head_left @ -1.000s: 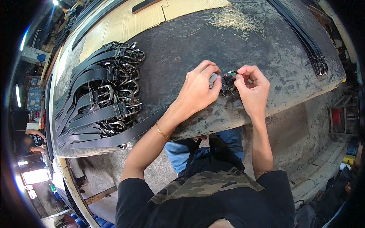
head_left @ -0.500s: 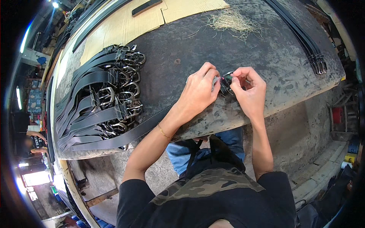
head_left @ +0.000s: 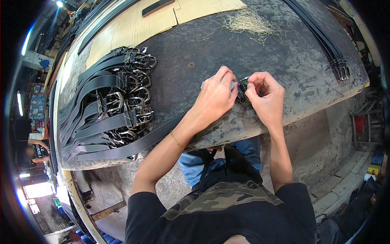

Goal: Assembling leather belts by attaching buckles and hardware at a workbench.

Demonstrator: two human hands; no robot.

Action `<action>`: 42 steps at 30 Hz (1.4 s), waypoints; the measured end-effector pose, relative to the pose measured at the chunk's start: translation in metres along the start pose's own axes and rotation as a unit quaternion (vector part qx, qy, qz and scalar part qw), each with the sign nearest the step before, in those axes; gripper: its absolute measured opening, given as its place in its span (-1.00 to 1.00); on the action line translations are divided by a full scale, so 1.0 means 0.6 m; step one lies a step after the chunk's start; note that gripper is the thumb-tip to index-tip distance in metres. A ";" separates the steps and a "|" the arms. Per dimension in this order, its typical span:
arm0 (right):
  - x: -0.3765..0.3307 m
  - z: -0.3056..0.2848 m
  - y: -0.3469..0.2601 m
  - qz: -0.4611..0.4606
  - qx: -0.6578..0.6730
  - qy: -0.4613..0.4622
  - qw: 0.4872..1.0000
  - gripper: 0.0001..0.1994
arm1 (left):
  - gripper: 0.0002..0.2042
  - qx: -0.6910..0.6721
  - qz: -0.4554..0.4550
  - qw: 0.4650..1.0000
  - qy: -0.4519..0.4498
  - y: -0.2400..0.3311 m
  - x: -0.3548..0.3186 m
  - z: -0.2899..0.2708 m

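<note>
A dark belt with pale edge stitching runs from the left pile and passes under my left forearm. Its buckle end, dark with glints of metal, lies between my two hands near the table's front edge. My left hand is closed over it from the left. A small pale-grey piece peeks out beside its fingers, too hidden to name. My right hand is closed in a pinch, thumb and forefinger at the buckle end's right side. Exactly what the fingertips grip is partly covered.
Many stitched belts with metal buckles are heaped at the left. Loose pale thread ends lie at the back beside cardboard bearing a dark block. More black belts stretch along the right. Another person is far left.
Both hands stay at the buckle end in nearly the same pose. My left fingers have shifted very slightly; the pile and the other things have not moved.
</note>
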State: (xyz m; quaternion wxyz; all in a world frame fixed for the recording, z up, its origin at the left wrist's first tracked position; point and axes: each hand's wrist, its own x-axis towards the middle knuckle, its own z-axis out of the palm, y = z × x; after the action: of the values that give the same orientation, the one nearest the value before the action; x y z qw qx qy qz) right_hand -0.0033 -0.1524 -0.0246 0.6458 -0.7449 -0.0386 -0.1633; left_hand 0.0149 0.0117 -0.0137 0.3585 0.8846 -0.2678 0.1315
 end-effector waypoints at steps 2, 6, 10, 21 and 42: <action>0.000 0.000 0.000 -0.003 -0.006 0.000 1.000 -0.87 | -0.86 0.000 -0.001 1.000 0.000 -0.001 -0.001 0.001; 0.000 0.000 -0.003 -0.003 -0.012 0.002 1.000 -0.88 | -0.86 0.000 -0.004 1.000 0.012 -0.001 -0.002 0.001; 0.002 -0.002 0.013 0.021 0.043 0.025 0.999 -0.90 | -0.87 -0.018 -0.031 0.999 0.035 -0.006 0.003 -0.004; 0.015 -0.014 0.014 0.057 0.218 0.063 0.972 -0.96 | -0.91 -0.028 -0.076 0.993 0.090 -0.012 0.022 -0.058; -0.020 -0.044 0.020 -0.009 0.263 0.042 0.964 -0.93 | -0.93 -0.002 0.050 0.999 -0.004 0.015 -0.023 -0.019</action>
State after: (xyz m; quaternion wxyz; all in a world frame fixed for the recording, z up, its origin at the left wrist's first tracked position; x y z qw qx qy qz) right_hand -0.0163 -0.1781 -0.0366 0.8185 -0.5408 -0.0597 -0.1842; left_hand -0.0021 0.0197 -0.0067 0.3521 0.8698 -0.3137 0.1451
